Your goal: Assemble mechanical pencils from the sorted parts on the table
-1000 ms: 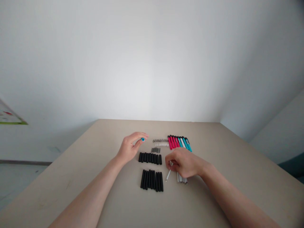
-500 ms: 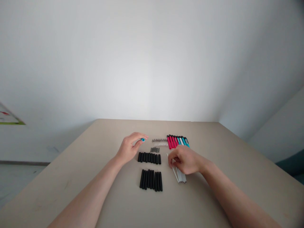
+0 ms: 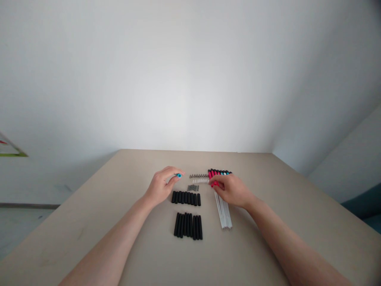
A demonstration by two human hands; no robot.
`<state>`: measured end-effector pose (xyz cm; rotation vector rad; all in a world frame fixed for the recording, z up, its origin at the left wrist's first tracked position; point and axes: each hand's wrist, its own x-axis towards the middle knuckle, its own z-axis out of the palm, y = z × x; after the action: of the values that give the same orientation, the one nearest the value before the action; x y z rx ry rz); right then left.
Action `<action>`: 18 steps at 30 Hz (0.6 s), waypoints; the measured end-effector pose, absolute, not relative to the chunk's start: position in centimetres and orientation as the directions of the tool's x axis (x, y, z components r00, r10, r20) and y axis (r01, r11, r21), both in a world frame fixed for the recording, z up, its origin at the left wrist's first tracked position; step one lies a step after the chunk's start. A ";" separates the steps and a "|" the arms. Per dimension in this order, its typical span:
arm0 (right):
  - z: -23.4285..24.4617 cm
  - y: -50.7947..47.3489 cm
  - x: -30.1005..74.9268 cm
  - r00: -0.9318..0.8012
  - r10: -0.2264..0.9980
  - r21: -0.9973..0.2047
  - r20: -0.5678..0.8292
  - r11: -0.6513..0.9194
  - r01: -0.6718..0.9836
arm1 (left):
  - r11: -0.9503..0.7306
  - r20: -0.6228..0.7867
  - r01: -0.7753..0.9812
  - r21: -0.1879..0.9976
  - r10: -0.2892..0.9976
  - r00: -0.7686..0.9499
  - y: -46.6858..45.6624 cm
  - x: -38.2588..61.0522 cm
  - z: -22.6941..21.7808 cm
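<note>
My left hand (image 3: 162, 186) is closed in a pinch on a small teal pen part (image 3: 179, 175), held just above the table left of the small parts. My right hand (image 3: 231, 189) lies over the row of red, white and teal pen barrels (image 3: 218, 173), its fingers curled at the near ends of the red ones; whether it grips one I cannot tell. Below that hand a bundle of white refills (image 3: 225, 216) lies on the table. Two rows of black pen sleeves, a far row (image 3: 185, 198) and a near row (image 3: 188, 225), sit between my arms.
A row of small metal tips (image 3: 199, 175), a row of clear small pieces (image 3: 200, 180) and a cluster of springs (image 3: 193, 188) lie between my hands. The beige table (image 3: 268, 222) meets a white wall at the back. A poster edge (image 3: 8, 149) shows at the left.
My right hand has left the white refills and moved forward onto the coloured barrels. A refill that it held out to the left now lies with the bundle. My left hand has stayed put.
</note>
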<state>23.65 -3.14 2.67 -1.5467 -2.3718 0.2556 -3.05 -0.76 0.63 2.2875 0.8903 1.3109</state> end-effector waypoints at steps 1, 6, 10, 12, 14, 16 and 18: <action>2.5 -2.9 23.5 -0.310 0.936 -0.297 0.167 0.347 0.889 | -0.738 0.637 0.351 0.576 0.674 0.373 -0.8 -3.0 0.7; 2.2 -2.3 22.7 -0.176 0.971 -0.247 0.159 0.212 0.946 | -0.740 0.635 0.352 0.573 0.673 0.381 -0.9 -2.9 0.8; 1.9 -2.0 22.4 -0.149 0.975 -0.243 0.162 0.186 0.952 | -0.733 0.612 0.356 0.580 0.680 0.404 -0.9 -2.8 0.6; 1.6 -1.9 22.4 -0.147 0.975 -0.245 0.168 0.186 0.952 | -0.726 0.593 0.387 0.569 0.688 0.418 -0.9 -2.9 0.5; 1.4 -1.7 22.3 -0.149 0.974 -0.247 0.170 0.189 0.950 | -0.716 0.573 0.409 0.566 0.698 0.430 -0.9 -2.9 0.5; 1.4 -1.7 22.3 -0.147 0.973 -0.252 0.177 0.189 0.949 | -0.706 0.555 0.410 0.578 0.708 0.436 -1.0 -2.9 0.5; 1.7 -1.8 22.2 -0.137 0.973 -0.258 0.187 0.183 0.949 | -0.694 0.536 0.403 0.596 0.718 0.445 -1.1 -2.8 0.6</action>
<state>22.22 -1.84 1.66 -1.8255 -2.1550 0.1103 -2.80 -1.08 0.59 2.3188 0.9493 1.1311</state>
